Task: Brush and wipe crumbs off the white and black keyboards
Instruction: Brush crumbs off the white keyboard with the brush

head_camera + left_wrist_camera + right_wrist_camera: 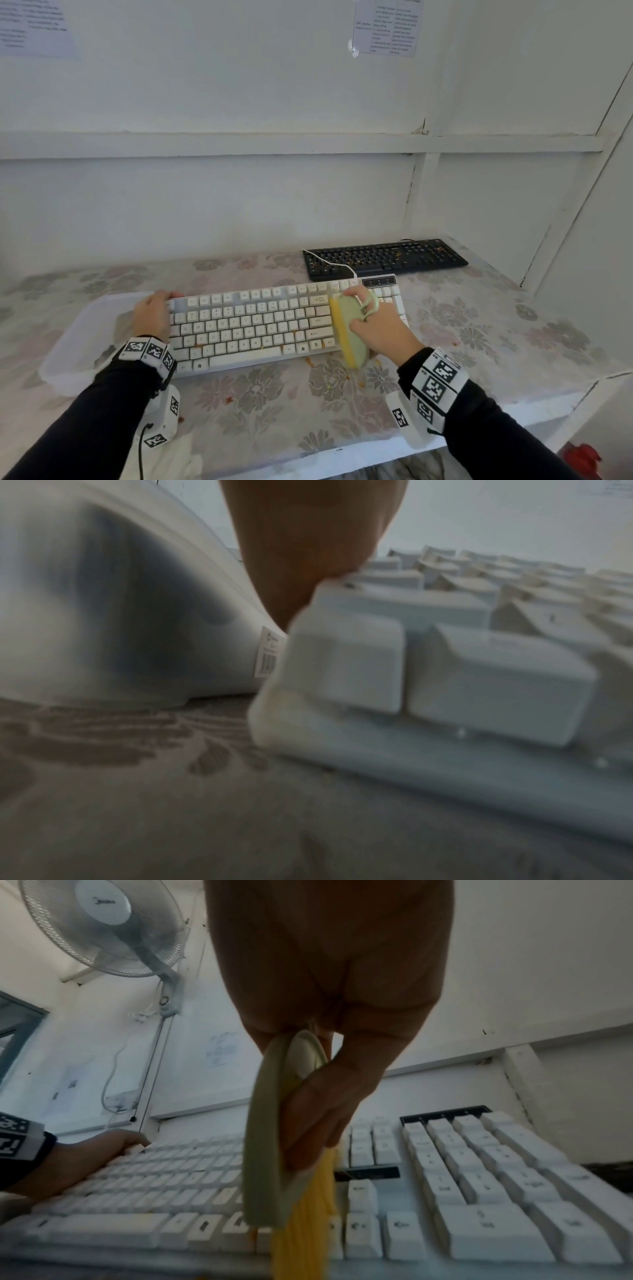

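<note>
The white full-size plastic keyboard (270, 322) lies on the flower-patterned table covering (274, 404), near the front edge, its left end just beside a translucent rectangular plastic tub (78, 342). The left hand (152, 317) holds that left end — fingers curled over the far corner, palm against the side. In the left wrist view the hand (308, 547) sits wedged between the tub wall (137, 601) and the keyboard's corner (342, 656); the picture is blurred.

The right hand (375, 323) grips a pale green oval-backed brush with yellow bristles (347, 332), fingers and thumb closed round its back and a green loop of the brush over one finger. The brush stands on edge across the keyboard, between the main key block and the arrow-key cluster, bristles facing left and touching the keys. The right wrist view shows the brush (274, 1150) from behind, its yellow bristles down among the keys (479, 1191).

Orange-brown crumbs (310, 360) lie on the covering along the keyboard's front edge and between some lower keys.

The black flat keyboard (383, 257) lies at the back right of the table, well apart from both hands, crumbs scattered over its keys. A white cable (329, 263) crosses its left part.

A wall-mounted fan (103, 926) shows in the right wrist view.
</note>
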Tool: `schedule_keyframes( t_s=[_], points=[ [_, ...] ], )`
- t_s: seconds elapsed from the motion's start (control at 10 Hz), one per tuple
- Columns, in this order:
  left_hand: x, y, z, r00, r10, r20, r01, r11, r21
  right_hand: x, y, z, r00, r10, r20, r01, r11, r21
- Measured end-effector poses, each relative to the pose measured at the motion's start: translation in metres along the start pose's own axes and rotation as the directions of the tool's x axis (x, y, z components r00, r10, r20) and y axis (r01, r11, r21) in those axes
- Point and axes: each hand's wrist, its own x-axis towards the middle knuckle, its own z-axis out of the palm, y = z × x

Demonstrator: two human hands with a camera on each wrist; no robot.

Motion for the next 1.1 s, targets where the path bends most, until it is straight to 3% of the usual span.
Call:
schedule_keyframes(
  t_s=[0.1, 0.2, 0.3, 0.5, 0.6, 0.7, 0.8, 1.0, 1.1],
  points=[
    [0.002, -0.004, -0.002, 1.000, 0.015, -0.023, -0.015, 1.000, -0.004, 0.002, -0.001, -0.002, 0.995, -0.061, -0.075, 0.058, 0.998, -0.038],
    [0.006, -0.006, -0.002, 1.000, 0.005, -0.017, -0.006, 1.000, -0.024, 0.008, -0.005, 0.003, 0.943, -0.221, -0.249, 0.210, 0.975, -0.070],
    [0.005, -0.004, -0.001, 1.000, 0.001, -0.005, -0.001, 0.999, -0.041, 0.010, -0.003, 0.012, 0.935, -0.266, -0.236, 0.251, 0.963, -0.095],
    [0.003, -0.002, -0.003, 1.000, 0.004, -0.008, -0.004, 1.000, -0.001, 0.001, -0.003, 0.012, 0.992, -0.110, -0.069, 0.107, 0.993, -0.051],
    [0.002, -0.002, -0.003, 1.000, -0.012, -0.008, 0.012, 1.000, -0.016, 0.006, -0.012, 0.007, 0.973, -0.122, -0.194, 0.124, 0.992, -0.003],
    [0.006, -0.007, -0.002, 1.000, -0.018, -0.009, 0.018, 0.999, -0.038, 0.012, -0.022, 0.016, 0.928, -0.242, -0.284, 0.253, 0.968, 0.002],
    [0.015, -0.014, -0.002, 0.999, -0.034, 0.000, 0.034, 0.996, -0.080, 0.010, -0.023, 0.030, 0.945, -0.259, -0.200, 0.262, 0.965, -0.008],
    [0.015, -0.015, -0.002, 1.000, -0.029, 0.001, 0.029, 0.998, -0.047, 0.000, -0.018, 0.023, 0.987, -0.158, -0.023, 0.154, 0.981, -0.116],
    [0.021, -0.020, 0.000, 0.999, -0.036, -0.013, 0.035, 0.996, -0.081, 0.003, -0.024, 0.015, 0.968, -0.203, -0.145, 0.190, 0.977, -0.099]
  ],
)
